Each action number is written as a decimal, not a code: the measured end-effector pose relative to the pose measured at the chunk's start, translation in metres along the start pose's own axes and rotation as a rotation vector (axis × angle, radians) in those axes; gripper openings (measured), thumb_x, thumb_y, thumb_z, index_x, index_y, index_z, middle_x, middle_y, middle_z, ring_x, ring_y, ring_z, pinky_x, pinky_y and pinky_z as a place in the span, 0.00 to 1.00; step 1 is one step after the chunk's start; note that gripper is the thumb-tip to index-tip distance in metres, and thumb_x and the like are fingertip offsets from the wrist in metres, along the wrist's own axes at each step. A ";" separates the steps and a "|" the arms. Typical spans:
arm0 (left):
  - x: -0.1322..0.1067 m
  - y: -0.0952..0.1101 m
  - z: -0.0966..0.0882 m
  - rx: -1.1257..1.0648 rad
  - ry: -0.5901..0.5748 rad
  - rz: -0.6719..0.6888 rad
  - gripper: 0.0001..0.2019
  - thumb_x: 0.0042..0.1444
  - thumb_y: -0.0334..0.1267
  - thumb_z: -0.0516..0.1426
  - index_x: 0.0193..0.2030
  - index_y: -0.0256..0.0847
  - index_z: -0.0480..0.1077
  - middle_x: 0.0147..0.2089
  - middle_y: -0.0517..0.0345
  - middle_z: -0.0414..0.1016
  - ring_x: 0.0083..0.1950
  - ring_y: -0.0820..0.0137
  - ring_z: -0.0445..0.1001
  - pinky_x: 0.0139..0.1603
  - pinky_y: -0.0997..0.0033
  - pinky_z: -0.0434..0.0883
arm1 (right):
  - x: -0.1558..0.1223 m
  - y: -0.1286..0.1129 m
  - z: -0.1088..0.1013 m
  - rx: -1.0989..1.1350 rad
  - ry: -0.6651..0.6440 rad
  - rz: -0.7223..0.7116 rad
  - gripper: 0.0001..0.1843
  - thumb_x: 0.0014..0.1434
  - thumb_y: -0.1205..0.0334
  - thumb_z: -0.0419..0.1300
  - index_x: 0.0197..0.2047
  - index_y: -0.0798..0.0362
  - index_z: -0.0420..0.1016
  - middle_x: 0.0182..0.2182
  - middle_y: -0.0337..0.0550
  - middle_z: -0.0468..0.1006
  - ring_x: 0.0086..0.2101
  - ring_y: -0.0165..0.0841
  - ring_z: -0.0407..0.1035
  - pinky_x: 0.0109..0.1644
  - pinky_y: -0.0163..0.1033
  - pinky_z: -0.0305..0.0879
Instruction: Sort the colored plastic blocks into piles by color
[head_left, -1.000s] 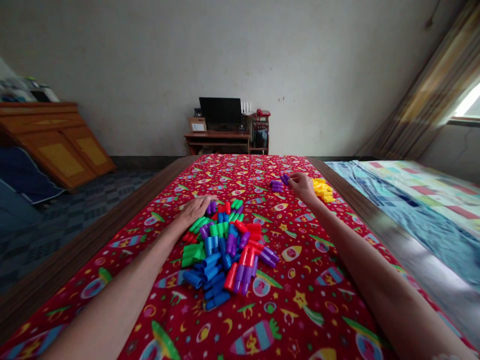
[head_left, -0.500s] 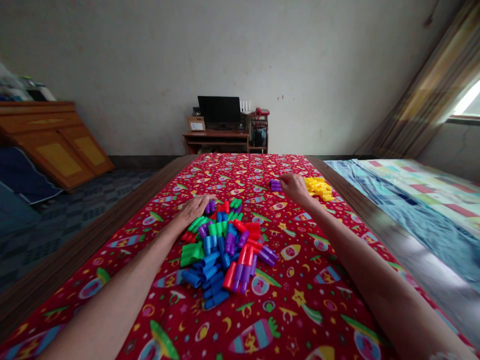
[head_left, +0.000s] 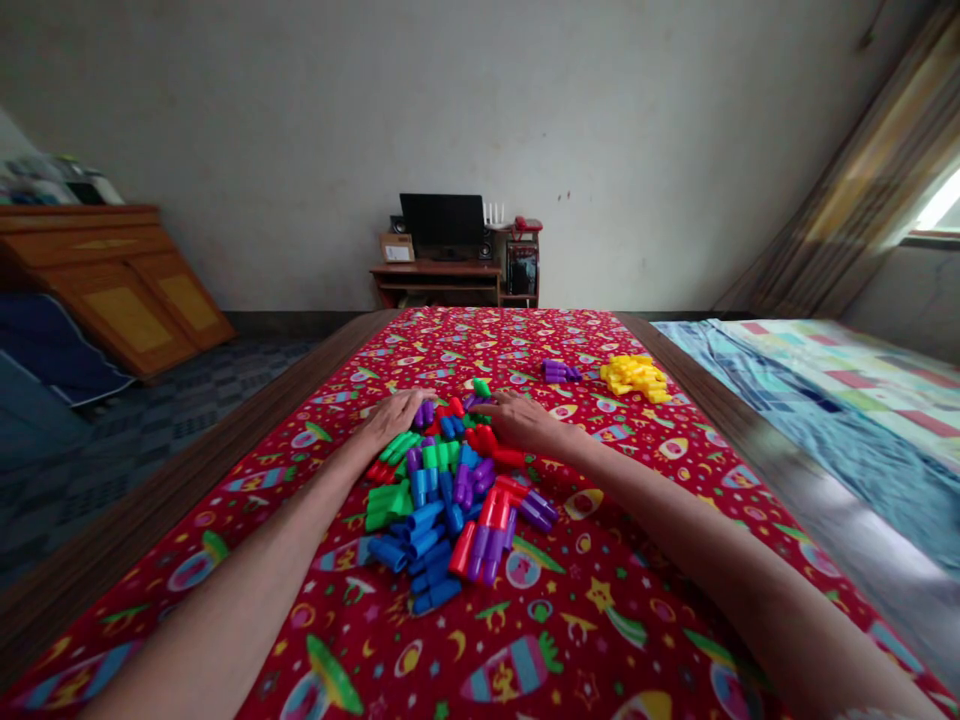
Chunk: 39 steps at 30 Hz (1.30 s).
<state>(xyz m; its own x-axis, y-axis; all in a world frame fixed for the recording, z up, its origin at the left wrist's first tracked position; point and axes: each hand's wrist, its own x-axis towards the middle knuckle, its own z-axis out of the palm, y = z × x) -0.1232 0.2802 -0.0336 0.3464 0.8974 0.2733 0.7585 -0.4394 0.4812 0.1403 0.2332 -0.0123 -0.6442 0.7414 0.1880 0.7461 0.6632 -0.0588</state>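
A mixed heap of plastic toy building blocks [head_left: 450, 485], made of joined tubes in blue, green, red and purple, lies on the red patterned cloth [head_left: 495, 630]. At the heap's far left edge, my left hand [head_left: 391, 415] has its fingers bent around a purple block [head_left: 424, 413]. My right hand [head_left: 521, 422] reaches over the far right side of the heap, fingers stretched out beside red and green blocks; its fingertips are partly hidden. Farther off lies a small purple group [head_left: 559, 372], next to a pile of yellow blocks [head_left: 636, 377].
The cloth covers a long table with dark wooden edges [head_left: 720, 460]. Beyond it stands a desk [head_left: 435, 268] with a monitor [head_left: 442, 220]. A bed [head_left: 847, 400] is on the right, and a wooden cabinet [head_left: 127, 290] on the left.
My right hand has moved from the far purple group back left to the heap, leaving more purple blocks in view there. My left hand stays nearly in place.
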 end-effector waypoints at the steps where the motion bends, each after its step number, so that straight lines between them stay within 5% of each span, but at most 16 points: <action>1: 0.000 0.000 0.000 -0.015 0.002 -0.006 0.39 0.56 0.66 0.34 0.41 0.41 0.76 0.54 0.47 0.77 0.60 0.57 0.70 0.65 0.60 0.61 | -0.001 0.000 -0.001 -0.017 -0.004 0.038 0.24 0.62 0.64 0.52 0.61 0.50 0.68 0.49 0.55 0.75 0.46 0.42 0.70 0.44 0.41 0.65; 8: -0.003 0.019 -0.016 -0.181 -0.037 -0.008 0.36 0.59 0.63 0.38 0.50 0.39 0.75 0.53 0.51 0.78 0.58 0.58 0.73 0.62 0.61 0.65 | -0.003 0.005 0.000 0.094 0.099 0.163 0.14 0.64 0.59 0.51 0.44 0.52 0.77 0.35 0.48 0.77 0.34 0.34 0.69 0.37 0.35 0.60; 11: 0.000 0.041 -0.014 -0.107 -0.046 0.112 0.32 0.62 0.59 0.40 0.51 0.38 0.75 0.51 0.50 0.79 0.57 0.58 0.73 0.61 0.61 0.66 | -0.002 0.013 0.007 0.019 0.185 0.091 0.18 0.60 0.62 0.57 0.53 0.52 0.74 0.47 0.54 0.74 0.43 0.39 0.68 0.44 0.39 0.63; 15: 0.002 0.061 0.010 0.107 -0.085 0.229 0.23 0.61 0.52 0.48 0.53 0.42 0.74 0.55 0.51 0.77 0.57 0.59 0.72 0.61 0.60 0.65 | 0.002 0.019 0.011 0.031 0.073 -0.094 0.28 0.58 0.68 0.58 0.62 0.51 0.67 0.54 0.56 0.70 0.50 0.42 0.66 0.49 0.43 0.63; 19: 0.002 0.063 0.027 0.212 -0.093 0.261 0.20 0.60 0.48 0.53 0.54 0.40 0.72 0.54 0.48 0.76 0.54 0.59 0.74 0.57 0.61 0.68 | 0.003 0.022 0.000 0.234 0.008 -0.088 0.22 0.58 0.68 0.60 0.57 0.54 0.73 0.44 0.51 0.76 0.43 0.37 0.70 0.45 0.38 0.63; 27: 0.002 0.068 0.019 0.194 -0.133 0.285 0.17 0.58 0.49 0.54 0.42 0.38 0.76 0.42 0.49 0.77 0.43 0.61 0.76 0.47 0.64 0.72 | -0.006 0.041 -0.024 0.362 -0.049 0.008 0.08 0.54 0.73 0.62 0.39 0.61 0.79 0.32 0.45 0.79 0.31 0.29 0.70 0.35 0.31 0.61; 33: 0.001 0.068 0.018 0.130 -0.141 0.326 0.16 0.58 0.48 0.54 0.42 0.40 0.75 0.42 0.51 0.77 0.43 0.63 0.75 0.48 0.66 0.71 | 0.001 0.034 -0.011 0.371 -0.012 -0.124 0.26 0.50 0.68 0.67 0.54 0.59 0.74 0.46 0.52 0.79 0.44 0.36 0.72 0.45 0.35 0.63; 39: 0.000 0.069 0.019 0.123 -0.173 0.345 0.16 0.59 0.49 0.54 0.41 0.39 0.75 0.42 0.50 0.77 0.43 0.63 0.75 0.48 0.65 0.71 | -0.005 0.043 -0.021 0.197 -0.053 -0.057 0.14 0.54 0.68 0.63 0.46 0.57 0.78 0.36 0.47 0.81 0.34 0.32 0.72 0.37 0.33 0.60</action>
<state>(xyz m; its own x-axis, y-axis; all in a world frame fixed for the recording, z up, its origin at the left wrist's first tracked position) -0.0608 0.2512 -0.0160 0.6719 0.6963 0.2523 0.6382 -0.7172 0.2799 0.1792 0.2560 0.0050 -0.6960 0.7033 0.1449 0.6645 0.7073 -0.2414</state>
